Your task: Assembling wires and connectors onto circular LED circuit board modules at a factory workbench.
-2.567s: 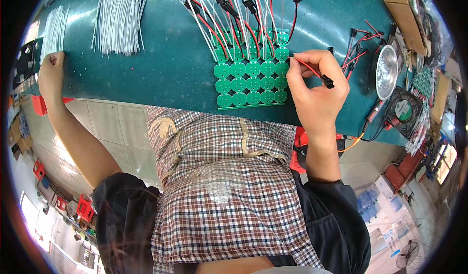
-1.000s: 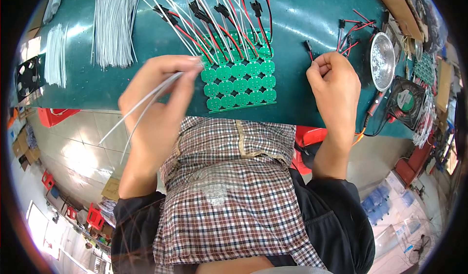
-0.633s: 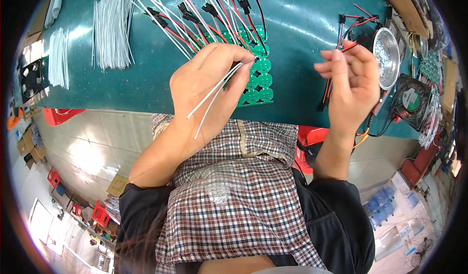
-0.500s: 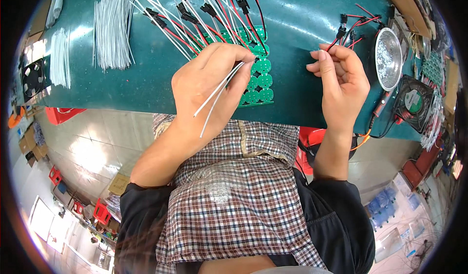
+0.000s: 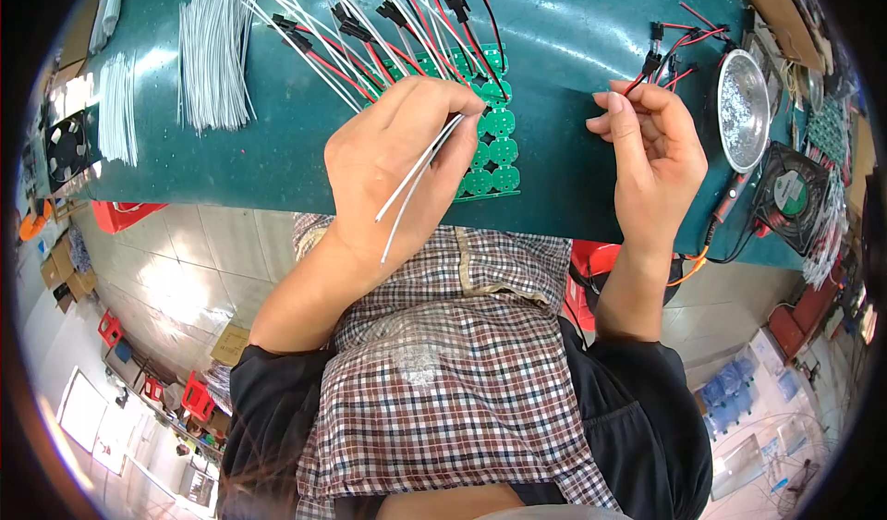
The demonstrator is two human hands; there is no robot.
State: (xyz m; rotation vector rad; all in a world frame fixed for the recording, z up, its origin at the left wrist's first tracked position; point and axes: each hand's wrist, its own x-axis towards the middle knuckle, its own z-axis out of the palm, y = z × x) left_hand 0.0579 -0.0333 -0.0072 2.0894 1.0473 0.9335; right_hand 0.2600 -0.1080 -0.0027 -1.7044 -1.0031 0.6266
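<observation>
My left hand [image 5: 393,150] is closed over the green circuit board panel [image 5: 502,153], pinching a pair of thin white wires [image 5: 404,183] whose free ends stick out below the palm. Its fingertips and the far part of the panel are partly hidden by the hand. From the panel fan out white wires and red-and-black leads with black connectors [image 5: 456,4]. To the right, my right hand [image 5: 658,155] is raised with thumb and fingers curled together around the end of a red-and-black connector lead [image 5: 633,85]. Further leads [image 5: 698,36] lie just beyond it.
A metal dish [image 5: 742,109] with shiny bits stands at right, beside a soldering iron [image 5: 730,196] with an orange cable and a black fan [image 5: 790,192]. Bundles of white wires [image 5: 214,53] lie at left, near a second fan [image 5: 66,146]. The table edge runs below my hands.
My right hand has shifted very slightly to the right with the lead at its fingertips. The left hand keeps its place and grip; the whole view has drifted a little.
</observation>
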